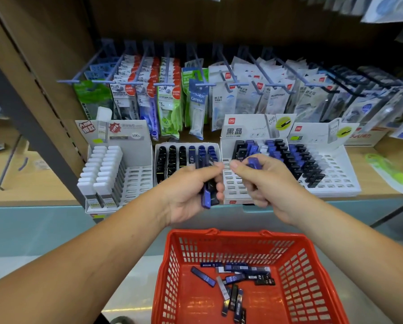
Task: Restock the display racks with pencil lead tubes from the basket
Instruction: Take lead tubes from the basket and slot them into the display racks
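Left hand [191, 190]: grips several lead tubes [208, 195] (blue and black).
Right hand [263, 183]: pinches one blue tube [254, 162].
Basket [242, 235]: six o'clock.

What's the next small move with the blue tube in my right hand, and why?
Probably slot it into the white rack just behind your hands. Your right hand pinches one blue tube, held apart from the bundle gripped in your left hand. That rack has rows of blue tubes at the back and empty slots in front.
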`<action>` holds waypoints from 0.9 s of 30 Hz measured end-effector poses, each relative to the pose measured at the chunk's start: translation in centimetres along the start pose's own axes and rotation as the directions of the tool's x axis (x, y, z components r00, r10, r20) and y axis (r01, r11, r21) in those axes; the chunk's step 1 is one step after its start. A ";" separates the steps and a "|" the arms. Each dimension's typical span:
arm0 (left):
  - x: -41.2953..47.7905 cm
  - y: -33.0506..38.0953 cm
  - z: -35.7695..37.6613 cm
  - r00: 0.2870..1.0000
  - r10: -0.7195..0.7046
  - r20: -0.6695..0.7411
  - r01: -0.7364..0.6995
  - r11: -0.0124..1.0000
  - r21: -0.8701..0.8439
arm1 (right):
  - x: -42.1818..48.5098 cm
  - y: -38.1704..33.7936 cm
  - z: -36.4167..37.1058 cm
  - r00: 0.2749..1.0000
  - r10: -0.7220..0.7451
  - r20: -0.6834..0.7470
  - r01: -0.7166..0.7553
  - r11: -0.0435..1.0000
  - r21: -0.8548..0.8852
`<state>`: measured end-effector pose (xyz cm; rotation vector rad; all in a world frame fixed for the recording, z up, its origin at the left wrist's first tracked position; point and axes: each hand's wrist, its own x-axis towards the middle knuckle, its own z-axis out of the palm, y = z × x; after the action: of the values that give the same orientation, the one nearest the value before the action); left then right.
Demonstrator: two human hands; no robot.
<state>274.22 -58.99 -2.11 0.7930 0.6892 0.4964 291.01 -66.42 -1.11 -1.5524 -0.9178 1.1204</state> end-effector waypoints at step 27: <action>1.6 0.1 1.2 0.962 0.225 -0.155 -0.254 0.948 -0.195 | -0.1 1.7 1.0 0.925 0.321 0.201 -0.367 0.893 0.260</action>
<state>276.15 -58.46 -2.02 0.6481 0.6503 0.8365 290.07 -66.66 -2.86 -1.4263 -0.5476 1.5732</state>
